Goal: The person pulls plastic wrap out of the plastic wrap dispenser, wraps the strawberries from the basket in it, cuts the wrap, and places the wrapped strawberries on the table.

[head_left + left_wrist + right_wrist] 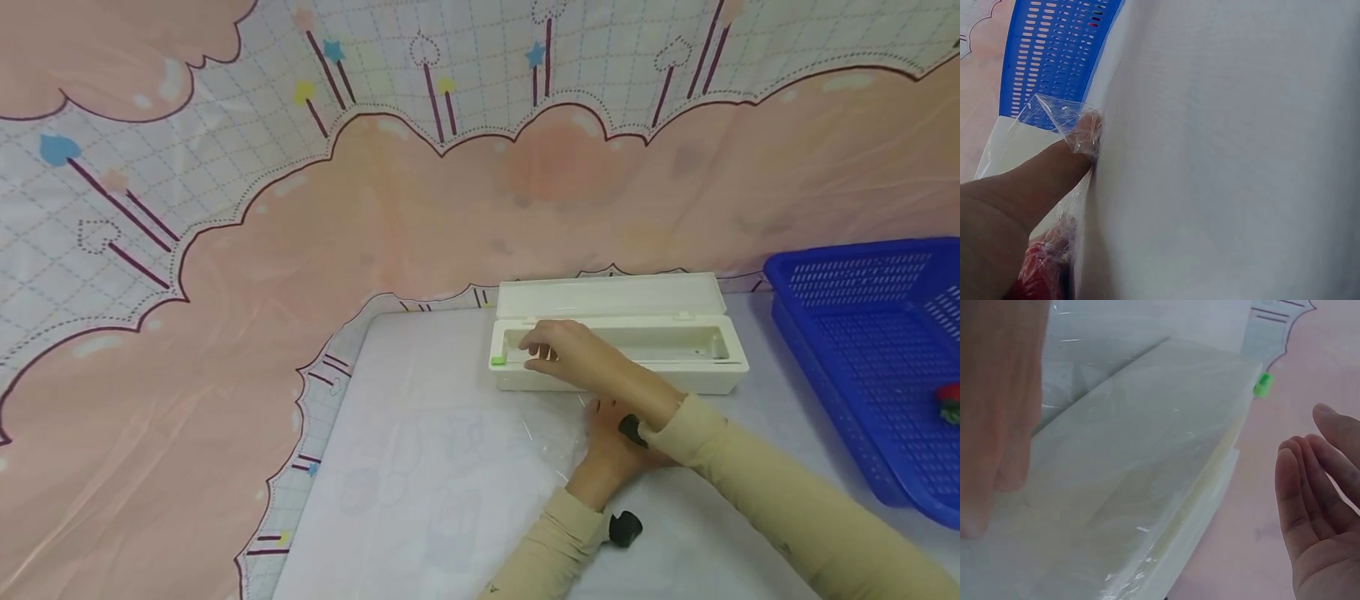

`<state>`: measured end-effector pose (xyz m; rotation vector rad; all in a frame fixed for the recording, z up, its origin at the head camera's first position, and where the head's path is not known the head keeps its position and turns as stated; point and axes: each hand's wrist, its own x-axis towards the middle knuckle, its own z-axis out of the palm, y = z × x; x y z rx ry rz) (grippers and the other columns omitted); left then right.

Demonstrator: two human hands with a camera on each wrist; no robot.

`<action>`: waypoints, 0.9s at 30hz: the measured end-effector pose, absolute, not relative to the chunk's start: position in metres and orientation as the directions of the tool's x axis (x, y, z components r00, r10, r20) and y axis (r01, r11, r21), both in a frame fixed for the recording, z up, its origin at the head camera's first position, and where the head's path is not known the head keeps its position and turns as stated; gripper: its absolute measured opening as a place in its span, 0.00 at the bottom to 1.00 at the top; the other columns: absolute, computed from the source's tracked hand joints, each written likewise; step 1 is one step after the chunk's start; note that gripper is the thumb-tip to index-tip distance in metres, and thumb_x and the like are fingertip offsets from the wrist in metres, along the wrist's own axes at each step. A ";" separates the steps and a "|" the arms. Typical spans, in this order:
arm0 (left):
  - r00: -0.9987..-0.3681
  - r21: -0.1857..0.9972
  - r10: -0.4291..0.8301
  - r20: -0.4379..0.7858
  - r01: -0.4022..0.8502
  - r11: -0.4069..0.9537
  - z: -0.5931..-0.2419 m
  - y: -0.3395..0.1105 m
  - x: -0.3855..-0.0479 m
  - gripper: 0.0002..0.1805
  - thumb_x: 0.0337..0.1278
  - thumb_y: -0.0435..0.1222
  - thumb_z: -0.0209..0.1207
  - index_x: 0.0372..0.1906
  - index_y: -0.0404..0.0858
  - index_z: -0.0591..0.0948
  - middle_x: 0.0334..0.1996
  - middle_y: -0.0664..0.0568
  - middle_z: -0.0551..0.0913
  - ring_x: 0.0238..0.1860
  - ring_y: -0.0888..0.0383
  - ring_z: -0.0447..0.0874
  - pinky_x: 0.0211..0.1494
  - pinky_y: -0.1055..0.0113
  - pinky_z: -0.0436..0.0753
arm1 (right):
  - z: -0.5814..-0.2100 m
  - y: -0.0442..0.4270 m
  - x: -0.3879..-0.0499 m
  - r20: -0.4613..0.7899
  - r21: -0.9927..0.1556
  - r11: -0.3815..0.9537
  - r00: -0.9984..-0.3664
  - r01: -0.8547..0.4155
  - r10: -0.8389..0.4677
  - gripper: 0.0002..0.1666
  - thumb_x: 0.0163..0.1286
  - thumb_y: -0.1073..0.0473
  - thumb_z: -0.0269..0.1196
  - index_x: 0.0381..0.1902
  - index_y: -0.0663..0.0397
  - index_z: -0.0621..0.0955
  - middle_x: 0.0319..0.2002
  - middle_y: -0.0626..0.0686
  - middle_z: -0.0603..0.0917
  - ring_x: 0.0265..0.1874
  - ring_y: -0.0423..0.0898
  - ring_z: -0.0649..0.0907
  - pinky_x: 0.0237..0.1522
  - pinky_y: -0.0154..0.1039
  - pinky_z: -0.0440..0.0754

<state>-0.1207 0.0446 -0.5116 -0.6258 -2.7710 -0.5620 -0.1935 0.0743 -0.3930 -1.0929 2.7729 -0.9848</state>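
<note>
A white plastic-wrap dispenser box [615, 379] stands with its lid [611, 298] raised. A green slider [498, 361] sits at its left end. My right hand [573, 354] is over the box's left part, fingers loosely bent and holding nothing. In front of the box my left hand [617, 437] rests low at the table, among clear plastic wrap [551, 433]. In the left wrist view wrap clings round one straight digit [1054, 172] that touches the table. A red thing [1041, 272] under wrap lies below that hand; its kind is unclear, and the head view hides it.
A blue basket [847, 392] stands to the right, with a red, strawberry-like thing [951, 402] inside. The white tabletop [390, 467] spreads to the left and front. A pink patterned cloth [480, 217] hangs behind the table. My right forearm crosses above my left hand.
</note>
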 end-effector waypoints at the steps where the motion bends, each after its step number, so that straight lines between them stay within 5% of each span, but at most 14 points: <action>1: -0.869 0.259 0.374 0.323 0.461 0.849 -0.511 0.046 -0.122 0.36 0.24 0.63 0.76 0.45 0.52 0.82 0.48 0.61 0.83 0.54 0.63 0.75 0.51 0.70 0.70 | -0.393 0.076 -0.192 0.214 -0.559 0.561 -0.760 -0.611 -0.614 0.15 0.66 0.62 0.68 0.49 0.63 0.84 0.38 0.54 0.85 0.35 0.45 0.84 0.41 0.37 0.83; 4: -0.871 0.166 0.414 0.264 0.464 0.870 -0.508 0.048 -0.124 0.35 0.29 0.68 0.72 0.46 0.54 0.83 0.48 0.65 0.83 0.55 0.62 0.74 0.49 0.69 0.70 | -0.395 0.082 -0.190 0.223 -0.572 0.554 -0.764 -0.605 -0.605 0.15 0.65 0.63 0.68 0.48 0.63 0.84 0.37 0.53 0.85 0.34 0.45 0.84 0.40 0.37 0.83; 9: -0.862 0.176 0.434 0.263 0.485 0.857 -0.508 0.047 -0.124 0.31 0.32 0.66 0.72 0.43 0.53 0.85 0.47 0.64 0.84 0.57 0.61 0.74 0.53 0.67 0.71 | -0.401 0.091 -0.187 0.220 -0.580 0.554 -0.770 -0.597 -0.599 0.14 0.65 0.63 0.68 0.48 0.63 0.84 0.36 0.51 0.85 0.34 0.44 0.84 0.39 0.36 0.84; 16: -0.865 0.095 0.448 0.228 0.477 0.874 -0.509 0.048 -0.124 0.23 0.33 0.65 0.71 0.29 0.55 0.81 0.40 0.65 0.82 0.53 0.61 0.74 0.48 0.68 0.69 | -0.405 0.105 -0.181 0.237 -0.583 0.552 -0.775 -0.596 -0.586 0.13 0.66 0.63 0.67 0.47 0.63 0.84 0.36 0.50 0.85 0.35 0.43 0.83 0.39 0.38 0.84; 27: -0.852 0.130 0.466 0.238 0.503 0.854 -0.509 0.046 -0.121 0.23 0.33 0.68 0.70 0.25 0.57 0.81 0.41 0.64 0.79 0.57 0.59 0.68 0.42 0.72 0.64 | -0.413 0.129 -0.171 0.268 -0.607 0.556 -0.805 -0.568 -0.530 0.11 0.65 0.63 0.68 0.45 0.62 0.84 0.34 0.49 0.85 0.35 0.44 0.83 0.38 0.42 0.84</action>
